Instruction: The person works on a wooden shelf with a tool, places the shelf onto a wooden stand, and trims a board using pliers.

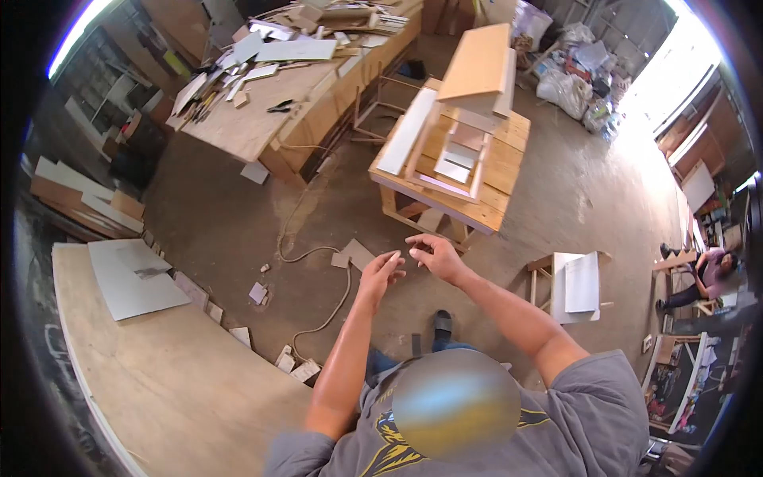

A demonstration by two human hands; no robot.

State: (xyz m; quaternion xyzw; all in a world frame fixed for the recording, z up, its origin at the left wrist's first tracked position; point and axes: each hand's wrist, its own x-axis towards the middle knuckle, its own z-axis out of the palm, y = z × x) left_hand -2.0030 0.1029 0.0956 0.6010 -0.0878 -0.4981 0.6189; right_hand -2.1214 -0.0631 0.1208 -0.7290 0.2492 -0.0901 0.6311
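Observation:
Both of my hands are raised in front of my body, close together above the floor. My left hand [380, 275] has its fingers loosely bent and partly apart, with nothing visible in it. Just to its right, my right hand [434, 256] is half curled, thumb and fingers apart, and also holds nothing that I can see. Nearest ahead is a low wooden worktable [504, 171]. On it stand a wooden frame [477, 179] with pale panels inside, a long white board [408, 133] and a box-like piece with a tan top [478, 62].
A large bench [238, 131] heaped with offcuts stands at the far left. A curved plywood sheet [183, 381] lies left, a white panel [131, 274] on it. A hose [327, 322] crosses the floor. At right are a small stool [560, 286] and a seated person [703, 274].

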